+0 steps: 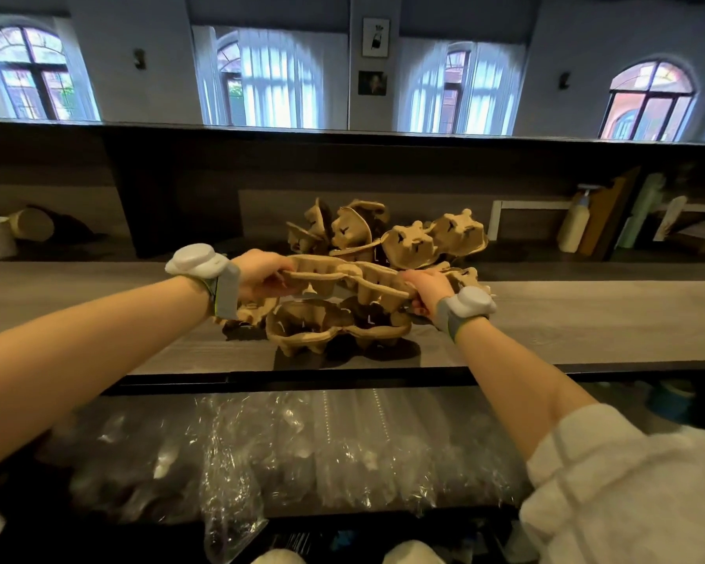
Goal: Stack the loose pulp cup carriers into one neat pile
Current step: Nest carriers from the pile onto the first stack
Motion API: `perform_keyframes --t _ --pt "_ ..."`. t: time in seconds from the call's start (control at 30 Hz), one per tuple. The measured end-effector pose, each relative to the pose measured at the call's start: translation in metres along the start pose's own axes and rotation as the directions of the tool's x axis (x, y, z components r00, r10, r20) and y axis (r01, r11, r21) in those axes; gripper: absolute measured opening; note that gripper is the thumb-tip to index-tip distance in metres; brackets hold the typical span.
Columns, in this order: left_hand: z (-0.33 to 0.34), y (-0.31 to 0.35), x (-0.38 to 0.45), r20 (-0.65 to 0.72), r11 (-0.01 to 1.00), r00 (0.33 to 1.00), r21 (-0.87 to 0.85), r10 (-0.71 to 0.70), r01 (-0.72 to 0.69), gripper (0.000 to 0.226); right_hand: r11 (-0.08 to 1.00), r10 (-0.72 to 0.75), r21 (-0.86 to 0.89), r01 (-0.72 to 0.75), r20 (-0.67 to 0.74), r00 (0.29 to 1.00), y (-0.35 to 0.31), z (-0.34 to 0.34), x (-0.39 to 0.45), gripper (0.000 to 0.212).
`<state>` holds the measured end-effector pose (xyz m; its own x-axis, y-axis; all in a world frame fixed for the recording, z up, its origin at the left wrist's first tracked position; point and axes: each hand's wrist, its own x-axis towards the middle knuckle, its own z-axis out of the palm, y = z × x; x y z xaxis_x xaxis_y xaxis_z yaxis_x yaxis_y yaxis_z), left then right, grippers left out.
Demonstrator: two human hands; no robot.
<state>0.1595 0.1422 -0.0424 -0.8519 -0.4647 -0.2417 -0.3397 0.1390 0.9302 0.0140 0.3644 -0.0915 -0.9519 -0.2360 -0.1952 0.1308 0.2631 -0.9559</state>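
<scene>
Above the near edge of the worktop (587, 319), a held carrier (342, 278) hangs level between both hands, long axis running left-right, cup wells facing down. Left hand (261, 274) has its left end, right hand (430, 289) its right end; each set of fingers is curled over the rim, pinching it, thumbs partly out of sight. Neither hand is nearer: they sit at opposite ends.

Key relation: the base carrier (334, 325) lies straight below on the worktop, same left-right axis, open side up, a clear gap between the two. My read: the move is a straight drop, wells lined up with wells, so they nest.

Behind, a loose heap of carriers (383, 234) is tipped at odd angles, some on edge, touching each other. One more carrier (249, 313) sits under the left wrist, mostly hidden. Another (464, 276) shows past the right hand, cut off by it.

Hard to tell: how many are in the heap, and whether the base is one carrier or several nested. The plastic-wrapped stock (302, 449) on the shelf below is blurred.
</scene>
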Motion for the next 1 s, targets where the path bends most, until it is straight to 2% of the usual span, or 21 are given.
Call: perform_keyframes --t 0.13,0.27,0.33,0.47,0.53,0.67,0.83,0.93,1.0 --pt "-0.003 -0.01 0.0 0.054 0.989 0.997 0.14 -0.047 0.039 0.009 0.997 -0.009 -0.078 0.013 0.053 0.999 0.002 -0.007 -0.006 0.021" --pt "0.0 -0.017 0.002 0.069 0.924 0.994 0.379 -0.081 0.049 0.011 0.97 -0.115 -0.196 0.141 0.135 0.984 0.011 -0.008 -0.009 0.021" --pt "0.004 -0.021 0.005 0.05 0.842 0.998 0.54 -0.034 0.002 0.016 0.943 -0.155 -0.27 0.192 0.153 0.976 0.017 -0.006 -0.009 0.02" --pt "0.008 -0.026 0.01 0.015 0.559 0.985 0.822 0.171 -0.11 0.031 0.929 -0.2 -0.293 0.227 0.12 0.972 0.027 -0.001 -0.002 0.024" --pt "0.008 -0.028 0.014 0.022 0.489 0.975 0.863 0.22 -0.13 0.035 0.926 -0.23 -0.282 0.251 0.107 0.967 0.031 0.002 0.002 0.027" --pt "0.009 -0.036 0.025 0.04 0.415 0.974 0.9 0.222 -0.131 0.037 0.922 -0.257 -0.277 0.269 0.081 0.963 0.035 0.003 0.003 0.028" --pt "0.021 -0.041 0.033 0.024 0.426 0.954 0.891 0.298 -0.156 0.039 0.889 -0.282 -0.361 0.282 0.053 0.958 0.036 0.001 0.003 0.029" --pt "0.026 -0.043 0.037 0.011 0.449 0.947 0.879 0.321 -0.162 0.041 0.7 -0.418 -0.629 0.339 0.025 0.908 0.023 -0.006 0.001 0.029" --pt "0.028 -0.043 0.038 0.017 0.472 0.95 0.865 0.311 -0.17 0.04 0.586 -0.551 -0.742 0.325 -0.072 0.831 0.014 -0.014 0.001 0.03"
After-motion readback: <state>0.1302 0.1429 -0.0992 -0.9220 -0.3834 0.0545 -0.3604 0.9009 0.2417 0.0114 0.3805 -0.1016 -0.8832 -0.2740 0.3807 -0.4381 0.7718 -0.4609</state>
